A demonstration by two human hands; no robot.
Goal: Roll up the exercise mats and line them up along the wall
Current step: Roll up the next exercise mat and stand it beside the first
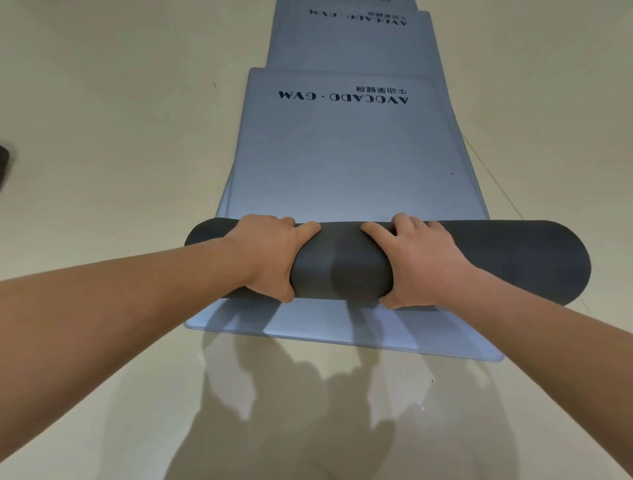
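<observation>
Two hands around half-rolled mat

Worn on the head, wide-angle, single view. Faces forward and down onto the floor, along the length of the half-rolled mat. Sits close above the roll, which spans most of the frame's width. Takes in further mats lying flat toward the top edge.

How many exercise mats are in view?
4 visible: half-rolled mat under left hand and right hand; flat mat beneath it; third mat beyond; fourth mat at top edge. More may be hidden.
</observation>
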